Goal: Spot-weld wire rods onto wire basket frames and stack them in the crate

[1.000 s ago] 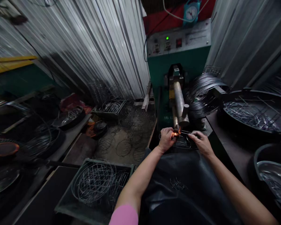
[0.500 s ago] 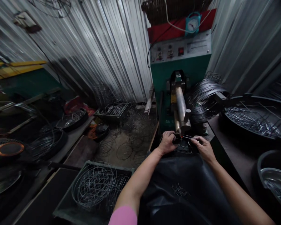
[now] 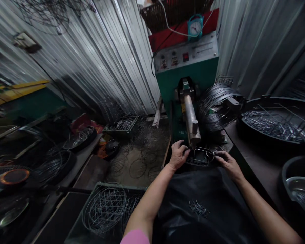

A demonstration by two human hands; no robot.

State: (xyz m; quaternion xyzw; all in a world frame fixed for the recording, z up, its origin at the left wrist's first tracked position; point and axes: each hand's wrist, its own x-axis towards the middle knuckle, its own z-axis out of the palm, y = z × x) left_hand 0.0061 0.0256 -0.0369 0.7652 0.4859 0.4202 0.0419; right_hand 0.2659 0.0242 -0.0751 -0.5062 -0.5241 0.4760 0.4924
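Note:
A round wire rack [image 3: 202, 164] is held level beneath the electrode arm [image 3: 191, 117] of a green spot welding machine [image 3: 167, 81]. My left hand [image 3: 178, 155] is closed on its left rim, fingers curled over the wire. At the right rim, my right hand [image 3: 229, 164] pinches the wire between thumb and fingers. The electrode tip meets or nearly meets the rack's far side; I cannot tell if they touch. Below my hands, a dark apron [image 3: 193, 193] covers my lap, with a small heap of short wire pieces [image 3: 198, 208] on it.
To the right stand a wire coil [image 3: 217, 105], a wide black pan [image 3: 274, 137] of bent wire pieces and a deeper black tub [image 3: 284, 184]. At lower left, a green tray [image 3: 75, 223] bears wire racks [image 3: 106, 208]. More wire rings [image 3: 138, 168] lie on the floor.
The orange glow at the electrode tip is gone. My hands are farther apart, the right one shifted outward along the rack's rim. The whole view has swung slightly right.

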